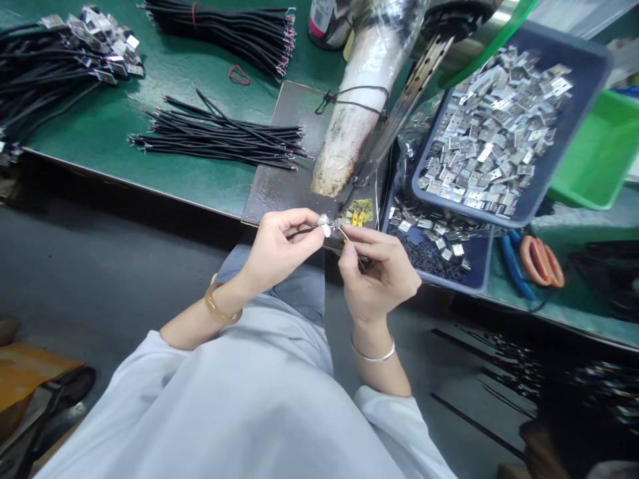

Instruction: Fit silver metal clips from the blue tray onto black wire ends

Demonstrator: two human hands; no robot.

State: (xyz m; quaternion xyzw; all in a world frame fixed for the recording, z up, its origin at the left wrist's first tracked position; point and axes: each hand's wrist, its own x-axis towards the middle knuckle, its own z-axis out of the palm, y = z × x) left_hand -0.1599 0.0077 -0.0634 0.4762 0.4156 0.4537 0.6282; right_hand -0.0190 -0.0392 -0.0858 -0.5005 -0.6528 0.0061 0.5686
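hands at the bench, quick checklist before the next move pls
1. Black cable in left hand: ok
2. Thin wire in right hand: ok
3. White covers on left fingertips: ok
4. Cable properly joined to metal piece: cannot tell, too small
5. Metal pieces stocked in upper tray: ok
6. Nearest cable pile banded: not ok, cables splayed

odds and ends around the bench
a loose red band (239, 74) lies on the green tabletop (164, 189), a bottle (327, 25) with a pink-and-white label is at the top, an empty-looking green bin (596, 153) sits at the right above blue and orange tool handles (542, 261), and an orange sheet (32, 372) shows at the lower left
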